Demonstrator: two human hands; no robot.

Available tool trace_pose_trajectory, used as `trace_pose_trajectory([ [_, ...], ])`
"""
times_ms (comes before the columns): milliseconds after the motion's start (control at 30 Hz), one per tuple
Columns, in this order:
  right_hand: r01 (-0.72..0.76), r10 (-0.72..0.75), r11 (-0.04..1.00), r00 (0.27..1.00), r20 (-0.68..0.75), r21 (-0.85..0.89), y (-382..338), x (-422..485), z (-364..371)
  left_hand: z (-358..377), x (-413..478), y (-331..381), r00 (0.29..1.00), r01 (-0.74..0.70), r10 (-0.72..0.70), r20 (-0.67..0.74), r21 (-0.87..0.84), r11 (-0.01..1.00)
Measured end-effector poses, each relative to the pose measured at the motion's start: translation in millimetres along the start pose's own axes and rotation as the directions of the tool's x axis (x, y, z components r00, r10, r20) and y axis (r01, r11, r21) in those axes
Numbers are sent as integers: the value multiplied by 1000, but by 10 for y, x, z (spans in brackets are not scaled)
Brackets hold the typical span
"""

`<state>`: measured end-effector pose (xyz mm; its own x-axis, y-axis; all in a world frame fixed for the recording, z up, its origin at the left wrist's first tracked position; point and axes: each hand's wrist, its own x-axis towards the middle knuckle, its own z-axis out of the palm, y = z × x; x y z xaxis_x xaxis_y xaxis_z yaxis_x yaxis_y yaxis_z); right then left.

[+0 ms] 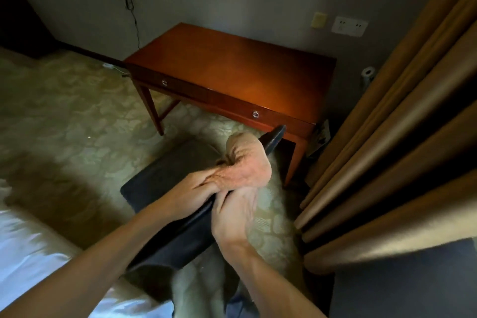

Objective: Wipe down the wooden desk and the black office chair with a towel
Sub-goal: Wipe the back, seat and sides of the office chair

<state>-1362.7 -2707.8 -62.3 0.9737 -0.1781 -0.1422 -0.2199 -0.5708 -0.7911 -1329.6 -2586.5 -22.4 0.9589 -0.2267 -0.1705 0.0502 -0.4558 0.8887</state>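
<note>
A bunched pinkish-tan towel (246, 165) lies over the top edge of the black office chair (170, 178), whose backrest runs diagonally through the middle of the view. My left hand (191, 192) grips the near end of the towel from the seat side. My right hand (236, 212) is wrapped around the backrest edge just below the towel, its fingers touching the cloth. The reddish wooden desk (232, 67) stands beyond the chair against the wall, its top bare, with two ring pulls on the front.
Heavy tan curtains (402, 137) hang along the right. A white bed edge (31, 253) lies at lower left. Patterned carpet (64, 111) covers the floor. A wall socket (349, 26) and a dangling cable (133, 15) are on the far wall.
</note>
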Motion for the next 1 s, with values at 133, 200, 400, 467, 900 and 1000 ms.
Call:
trace_pose_trajectory([
  [133,227,-226,966,974,19,-121,104,-460,58,-102,-787,-149,992,0,20,-127,153,988],
  [200,309,-287,934,948,141,-177,136,-615,34,-189,-1101,-145,966,23,18,-258,153,988],
  [400,258,-175,942,924,340,-214,-140,-929,30,-400,-1890,91,721,-114,1,-693,-117,987],
  [467,233,-154,958,911,382,-169,-205,-967,8,-443,-2099,199,659,-173,-52,-750,-219,960],
  [900,-555,-176,574,635,752,603,-225,-1129,-259,-358,-2441,300,837,-5,-470,-280,-864,504],
  [1000,-762,-195,439,436,879,476,-115,-1162,-283,-301,-2392,276,859,-56,-437,-266,-898,436],
])
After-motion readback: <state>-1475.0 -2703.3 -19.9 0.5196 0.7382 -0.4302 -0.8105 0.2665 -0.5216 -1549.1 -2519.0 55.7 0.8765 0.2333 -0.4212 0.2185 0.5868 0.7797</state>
